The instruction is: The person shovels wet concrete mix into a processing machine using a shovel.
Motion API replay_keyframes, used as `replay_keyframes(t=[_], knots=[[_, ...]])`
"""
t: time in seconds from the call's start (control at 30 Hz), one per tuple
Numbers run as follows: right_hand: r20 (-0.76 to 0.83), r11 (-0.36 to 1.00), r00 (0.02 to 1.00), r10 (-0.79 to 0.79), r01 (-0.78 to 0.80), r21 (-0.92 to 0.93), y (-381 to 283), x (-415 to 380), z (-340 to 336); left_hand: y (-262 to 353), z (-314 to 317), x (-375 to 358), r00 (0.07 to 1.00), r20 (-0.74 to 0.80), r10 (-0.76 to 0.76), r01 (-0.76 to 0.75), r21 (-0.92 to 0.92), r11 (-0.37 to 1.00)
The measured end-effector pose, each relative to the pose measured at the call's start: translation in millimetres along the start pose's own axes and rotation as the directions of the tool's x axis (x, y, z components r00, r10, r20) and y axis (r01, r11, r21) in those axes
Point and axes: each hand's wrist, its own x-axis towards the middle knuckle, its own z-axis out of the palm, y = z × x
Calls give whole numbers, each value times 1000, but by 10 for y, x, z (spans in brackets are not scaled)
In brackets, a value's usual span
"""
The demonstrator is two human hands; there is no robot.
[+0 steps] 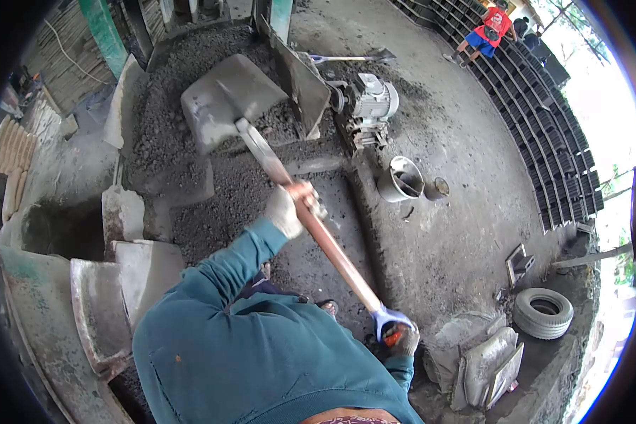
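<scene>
A shovel slants across the middle of the view, its wide metal blade over the dark, crumbly mix at the upper left. My left hand, in a pale glove with the fingers showing, is wrapped round the middle of the wooden shaft. At the near end, my right hand, also gloved, is closed on the blue D-shaped grip. The blade face looks mostly bare and slightly blurred.
An electric motor stands beside a metal plate. Right of it are a bucket and a small can. Another shovel lies behind. A tire sits lower right. A person in red stands by stacked blocks.
</scene>
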Motion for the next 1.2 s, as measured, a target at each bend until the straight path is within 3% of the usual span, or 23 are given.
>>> replay_keyframes(t=[0.07, 0.1, 0.17, 0.2, 0.27, 0.37, 0.47, 0.8, 1.03, 1.13, 1.17, 1.2], knots=[[-133, 999, 991, 33, -35, -9, 415, 62, -774, -634, -10, -162, 994, -61, -89, 89, -4, 996], [11, 981, 999, -47, 48, -187, 447, -25, -1000, -929, -36, -232, 988, -25, -149, 149, -32, 988], [124, 835, 981, -146, 189, -516, 514, -323, -1422, -1469, -155, -400, 962, 31, -271, 272, -83, 959], [50, 852, 992, -116, 125, -509, 533, -475, -1700, -1696, -216, -467, 944, 60, -326, 331, -108, 937], [-111, 901, 993, -42, -10, -433, 493, -690, -2120, -1973, -249, -550, 870, -35, -491, 485, -115, 867], [-303, 961, 951, 60, -137, -239, 263, -617, -2195, -1908, -137, -629, 894, -76, -441, 419, -200, 885], [-398, 977, 915, 60, -135, -163, 50, -730, -2119, -1610, -99, -519, 932, -80, -354, 328, -230, 916], [-574, 997, 818, 10, -55, -62, -246, -1245, -1289, -1039, -36, -391, 859, 139, -492, 509, -141, 849], [-625, 1000, 780, -24, 11, -25, -368, -1374, -705, -950, -57, -247, 770, 118, -627, 637, -82, 767], [-611, 999, 791, -39, 39, -13, -399, -1308, -442, -590, -57, -137, 771, 88, -630, 636, -74, 768], [-596, 999, 802, -48, 53, -10, -384, -1261, -316, -577, -223, -19, 826, 77, -558, 563, -90, 822], [-583, 998, 811, -54, 68, 1, -373, -1194, -206, -319, -170, 98, 808, -7, -589, 582, -140, 801]])
